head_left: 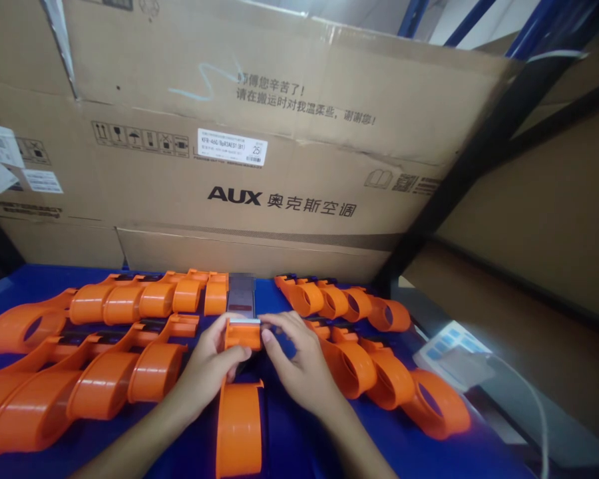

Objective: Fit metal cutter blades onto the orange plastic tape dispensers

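In the middle of the head view, my left hand (210, 356) grips an orange plastic piece (243, 336), its thumb across the near face. A thin pale strip runs along the piece's top edge. My right hand (299, 362) pinches at the right end of the same piece with bent thumb and forefinger; the exact contact is partly hidden. Just below lies a wide orange band (239, 429) that seems to belong to this piece. A dark, flat, phone-like device (241, 296) stands right behind it, its upper part blurred.
Rows of orange looped pieces lie on the blue surface (289, 446), to the left (102, 384) and right (392, 378). A large cardboard sheet (299, 153) rises behind. At the right are a dark frame post (444, 179), a clear plastic packet (452, 356) and a white cable (534, 399).
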### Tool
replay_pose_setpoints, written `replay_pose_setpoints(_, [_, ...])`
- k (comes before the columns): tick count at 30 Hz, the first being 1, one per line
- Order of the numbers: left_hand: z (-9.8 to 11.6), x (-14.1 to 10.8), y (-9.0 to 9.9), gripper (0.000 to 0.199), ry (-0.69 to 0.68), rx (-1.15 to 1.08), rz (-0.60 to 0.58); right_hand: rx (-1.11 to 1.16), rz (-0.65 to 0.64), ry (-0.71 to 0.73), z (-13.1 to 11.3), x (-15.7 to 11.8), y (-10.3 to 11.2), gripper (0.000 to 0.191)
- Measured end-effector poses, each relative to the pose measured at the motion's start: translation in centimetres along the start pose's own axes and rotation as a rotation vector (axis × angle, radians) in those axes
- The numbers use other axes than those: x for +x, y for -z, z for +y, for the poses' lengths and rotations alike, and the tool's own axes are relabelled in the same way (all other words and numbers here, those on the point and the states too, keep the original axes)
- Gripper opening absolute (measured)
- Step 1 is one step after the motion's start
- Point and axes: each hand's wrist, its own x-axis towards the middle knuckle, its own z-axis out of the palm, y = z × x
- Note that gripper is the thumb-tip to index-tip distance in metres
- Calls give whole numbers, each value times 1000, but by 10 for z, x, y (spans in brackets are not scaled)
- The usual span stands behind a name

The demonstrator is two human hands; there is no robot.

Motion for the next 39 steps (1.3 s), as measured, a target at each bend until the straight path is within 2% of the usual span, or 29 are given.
replay_pose_setpoints(5, [-6, 0, 2, 40, 10, 49, -60, 66, 3, -87, 0, 0, -4, 12])
replay_pose_setpoints(10, [-9, 0, 2, 47, 35, 35, -70, 113, 10, -156, 1, 1, -5, 10])
replay_pose_setpoints(18, [-2, 1, 0, 41, 35, -36, -38, 147, 85, -154, -2, 1, -5, 14])
replay_pose_setpoints(23, [-1, 3, 1, 47, 9, -36, -25, 144, 136, -180, -3, 1, -5, 15])
replay_pose_setpoints(31, [3, 3, 4, 47, -17, -35, 71, 183, 188, -234, 0, -1, -4, 21])
replay_pose_setpoints(35, [10, 2, 8, 44, -58, -64, 155, 284, 359, -259, 9, 2, 0, 24])
replay_pose_setpoints(37, [13, 2, 9, 44, -72, -122, 210, 264, 437, -261, 13, 4, 2, 23])
replay_pose_setpoints(39, [15, 2, 11, 45, -74, -175, 236, 143, 408, -239, 16, 4, 3, 20])
